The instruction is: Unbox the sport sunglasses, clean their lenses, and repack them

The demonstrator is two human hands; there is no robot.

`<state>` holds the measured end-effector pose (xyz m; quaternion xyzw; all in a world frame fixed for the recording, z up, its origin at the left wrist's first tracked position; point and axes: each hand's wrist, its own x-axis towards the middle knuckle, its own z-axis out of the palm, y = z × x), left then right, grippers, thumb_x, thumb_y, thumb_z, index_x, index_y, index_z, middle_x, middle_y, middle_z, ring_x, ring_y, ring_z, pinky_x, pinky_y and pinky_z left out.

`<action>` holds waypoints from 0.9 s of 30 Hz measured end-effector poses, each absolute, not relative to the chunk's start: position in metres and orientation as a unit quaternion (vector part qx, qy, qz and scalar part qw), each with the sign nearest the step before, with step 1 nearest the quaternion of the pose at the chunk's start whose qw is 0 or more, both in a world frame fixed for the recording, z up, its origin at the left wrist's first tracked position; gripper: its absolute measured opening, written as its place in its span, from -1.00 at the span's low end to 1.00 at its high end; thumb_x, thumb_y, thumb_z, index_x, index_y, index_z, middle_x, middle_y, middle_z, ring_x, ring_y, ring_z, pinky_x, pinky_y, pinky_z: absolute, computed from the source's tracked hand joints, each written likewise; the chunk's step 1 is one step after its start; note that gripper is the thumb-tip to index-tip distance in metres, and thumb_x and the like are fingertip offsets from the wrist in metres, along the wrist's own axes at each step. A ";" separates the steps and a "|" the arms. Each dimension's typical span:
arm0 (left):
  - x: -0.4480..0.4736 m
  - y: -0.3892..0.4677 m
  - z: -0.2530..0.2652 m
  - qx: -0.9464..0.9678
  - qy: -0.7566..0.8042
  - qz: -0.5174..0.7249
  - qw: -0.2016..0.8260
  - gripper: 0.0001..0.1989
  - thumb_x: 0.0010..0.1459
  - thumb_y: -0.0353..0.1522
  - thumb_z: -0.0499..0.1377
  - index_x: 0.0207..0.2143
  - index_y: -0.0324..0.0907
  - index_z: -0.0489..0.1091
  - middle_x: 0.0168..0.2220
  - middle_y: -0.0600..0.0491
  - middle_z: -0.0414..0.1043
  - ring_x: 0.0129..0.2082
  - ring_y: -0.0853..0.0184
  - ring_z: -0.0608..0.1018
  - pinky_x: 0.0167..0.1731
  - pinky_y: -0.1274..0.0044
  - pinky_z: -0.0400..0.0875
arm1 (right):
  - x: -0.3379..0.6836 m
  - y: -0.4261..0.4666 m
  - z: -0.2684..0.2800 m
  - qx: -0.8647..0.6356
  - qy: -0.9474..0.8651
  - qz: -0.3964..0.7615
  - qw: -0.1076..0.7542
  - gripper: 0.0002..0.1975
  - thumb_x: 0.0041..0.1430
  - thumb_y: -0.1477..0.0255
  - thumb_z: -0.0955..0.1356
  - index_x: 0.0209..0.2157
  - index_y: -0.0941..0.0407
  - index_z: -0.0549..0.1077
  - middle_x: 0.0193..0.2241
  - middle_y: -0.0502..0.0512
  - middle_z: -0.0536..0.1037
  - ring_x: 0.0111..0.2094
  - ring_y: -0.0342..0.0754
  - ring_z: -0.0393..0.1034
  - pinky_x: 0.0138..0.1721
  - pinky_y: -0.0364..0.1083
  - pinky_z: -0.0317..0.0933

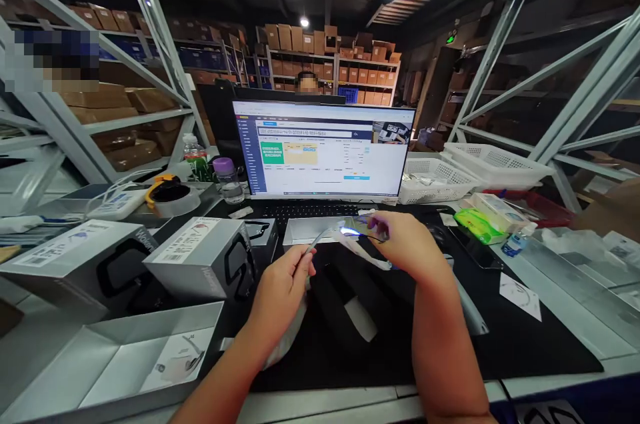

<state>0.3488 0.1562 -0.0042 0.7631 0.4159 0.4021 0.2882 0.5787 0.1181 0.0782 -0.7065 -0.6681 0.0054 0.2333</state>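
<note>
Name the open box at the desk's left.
The bottom-left box, with a printed card inside; the two labelled boxes behind it have closed tops.

Slim glasses [345, 229], grey arm [320, 236] extended, lens [351, 232] glinting blue-white, held above a black mat [325, 364]

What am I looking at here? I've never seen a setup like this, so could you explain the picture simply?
There's no robot here, just a person's left hand and right hand, both bare. This single picture comes from a camera worn on their head, looking forward and down. Both hands hold a thin item that looks like glasses; glare hides some detail. Beneath is a black mat. To the left stand grey boxes, with an open box nearer the camera. Ahead are a keyboard and a lit monitor; what looks like a phone lies to the right.
</note>
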 end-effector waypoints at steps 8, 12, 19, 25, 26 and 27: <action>0.339 0.152 0.033 0.836 0.328 0.404 0.177 0.22 -0.12 -0.14 0.48 0.43 -0.02 -0.20 0.43 -0.17 0.00 0.38 -0.02 0.22 0.32 0.14 0.18 | 0.549 0.114 0.075 -0.671 -0.655 -0.216 0.272 -0.76 0.24 0.59 0.29 -0.14 0.12 0.54 -0.30 0.19 0.61 -0.22 0.14 0.45 0.08 0.15 0.12; 0.353 0.147 0.057 0.862 0.344 0.363 0.078 0.02 -0.07 -0.31 0.43 0.37 -0.11 0.00 0.35 -0.16 0.18 0.33 -0.05 0.29 0.32 0.09 0.15 | 0.524 0.114 0.069 -0.613 -0.685 -0.268 0.287 -0.64 0.32 0.58 0.24 0.10 0.16 0.44 -0.27 0.19 0.58 -0.20 0.13 0.42 0.22 0.21 0.00; 0.368 0.145 0.063 0.864 0.399 0.307 0.013 -0.66 0.00 -0.45 0.27 -0.12 -0.17 0.39 -0.14 -0.06 0.55 -0.12 0.03 0.58 -0.01 0.17 0.44 | 0.512 0.120 0.059 -0.565 -0.732 -0.254 0.284 -0.50 0.36 0.62 0.15 0.30 0.19 0.24 -0.34 0.12 0.53 -0.25 0.06 0.38 0.24 0.15 0.04; 0.370 0.145 0.059 0.851 0.436 0.288 0.049 -0.75 0.03 -0.47 0.21 -0.18 -0.11 0.37 -0.23 -0.02 0.57 -0.27 0.07 0.61 -0.34 0.37 0.42 | 0.511 0.126 0.055 -0.558 -0.758 -0.217 0.261 -0.37 0.28 0.64 0.20 0.36 0.14 0.13 -0.27 0.13 0.56 -0.19 0.07 0.40 0.25 0.17 0.04; 0.369 0.146 0.059 0.849 0.438 0.289 0.062 -0.77 0.04 -0.46 0.21 -0.20 -0.10 0.37 -0.24 0.00 0.57 -0.28 0.09 0.61 -0.37 0.39 0.40 | 0.513 0.126 0.056 -0.557 -0.760 -0.199 0.270 -0.34 0.24 0.64 0.22 0.37 0.12 0.12 -0.19 0.15 0.57 -0.13 0.09 0.41 0.25 0.18 0.05; 0.368 0.147 0.059 0.846 0.437 0.295 0.078 -0.78 0.04 -0.45 0.22 -0.22 -0.10 0.37 -0.25 0.02 0.57 -0.29 0.11 0.61 -0.38 0.41 0.39 | 0.517 0.124 0.058 -0.554 -0.761 -0.179 0.285 -0.30 0.21 0.63 0.25 0.38 0.10 0.09 -0.09 0.18 0.56 -0.04 0.11 0.40 0.26 0.19 0.04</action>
